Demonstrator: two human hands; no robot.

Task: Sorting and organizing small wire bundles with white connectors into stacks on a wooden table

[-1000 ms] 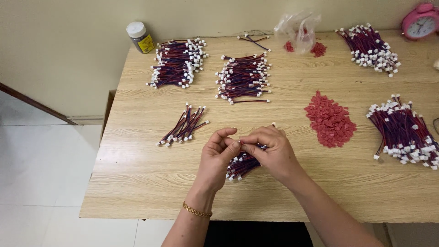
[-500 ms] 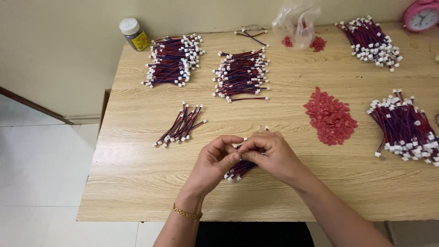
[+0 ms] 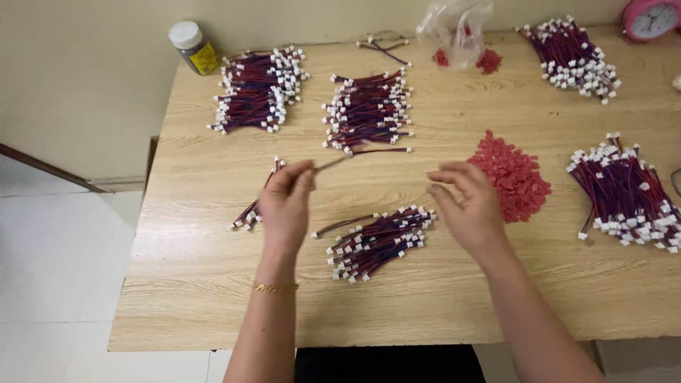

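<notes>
Red-and-purple wire (image 3: 333,162) is pinched in the left hand (image 3: 285,206) fingers; right hand (image 3: 468,207) fingers spread, empty.

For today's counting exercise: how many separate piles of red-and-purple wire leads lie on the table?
6: far left, far centre, far right, right edge, near centre, and a small one partly hidden behind the left hand.

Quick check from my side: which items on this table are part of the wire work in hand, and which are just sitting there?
In hand:
- left hand pinching a single wire lead
- right hand, open, beside the red caps pile
- wire bundle between the hands
- small wire pile behind the left hand

Lying about:
- jar
- pink clock
- plastic bag
- far wire stacks
</notes>
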